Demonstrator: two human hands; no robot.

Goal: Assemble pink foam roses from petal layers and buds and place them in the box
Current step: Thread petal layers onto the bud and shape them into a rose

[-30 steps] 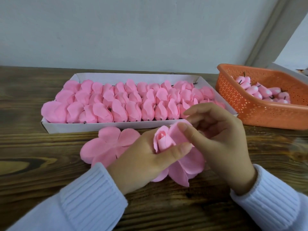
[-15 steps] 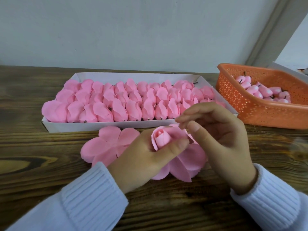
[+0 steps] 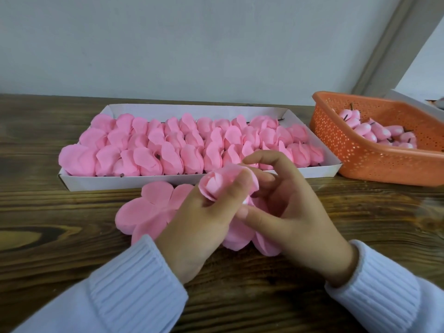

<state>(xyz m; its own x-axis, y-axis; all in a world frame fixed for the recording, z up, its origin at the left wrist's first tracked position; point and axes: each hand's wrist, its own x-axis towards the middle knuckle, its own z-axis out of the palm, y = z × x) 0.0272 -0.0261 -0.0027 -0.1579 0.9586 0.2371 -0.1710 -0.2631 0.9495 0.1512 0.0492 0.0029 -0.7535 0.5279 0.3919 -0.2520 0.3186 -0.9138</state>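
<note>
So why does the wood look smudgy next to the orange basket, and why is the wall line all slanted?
In the head view, a blurry patch sits on the table just below the orange basket, like a lens smudge. The wide lens tilts the wall edge. Light is soft, no glare, and the rose stays sharp.

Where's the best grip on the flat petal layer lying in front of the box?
Take the petal layer by its outer left lobe, coming from the left. It lies flat on the table, and its right side is hidden under the left hand.
</note>
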